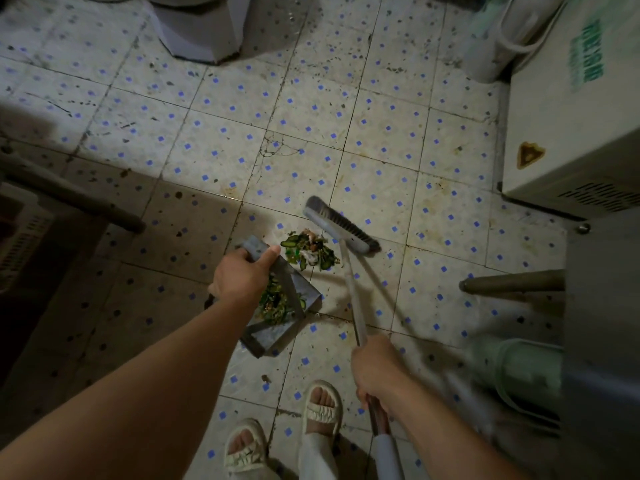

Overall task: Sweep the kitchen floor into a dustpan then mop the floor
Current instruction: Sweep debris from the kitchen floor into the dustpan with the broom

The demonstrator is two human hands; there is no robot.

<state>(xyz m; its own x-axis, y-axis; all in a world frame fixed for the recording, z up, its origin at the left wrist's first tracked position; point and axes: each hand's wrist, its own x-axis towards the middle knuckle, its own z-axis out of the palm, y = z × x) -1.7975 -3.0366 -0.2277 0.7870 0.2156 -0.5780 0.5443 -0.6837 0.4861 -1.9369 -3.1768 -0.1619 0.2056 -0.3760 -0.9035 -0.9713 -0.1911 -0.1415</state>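
Head view, left hand: the left hand (pixel 242 275) grips the top edge of the metal dustpan (pixel 277 320), thumb stretched along its rim, fingers curled round the back
Head view, dustpan: tilted on the floor just in front of the person's feet, its open mouth turned toward the scrap pile; green vegetable scraps already lie inside it
Head view, right hand: the right hand (pixel 377 372) is clenched round the broom handle (pixel 356 313), low on the shaft where the pale part meets a darker section
Head view, broom: the broom head (pixel 337 225) sits with its dark bristles down on the tiles, just beyond the pile on the far right side
Head view, pile: a small heap of scraps (pixel 310 252), cucumber slices and bits of paper, lies between the broom head and the dustpan, touching neither that I can tell
Head view, floor: pale tiled floor (pixel 214 126) with blue diamonds, speckled with dark stains
Head view, surroundings: a white appliance (pixel 571 116) stands at right, a white pedestal base (pixel 197 26) at top, and two sandalled feet (pixel 284 427) at the bottom
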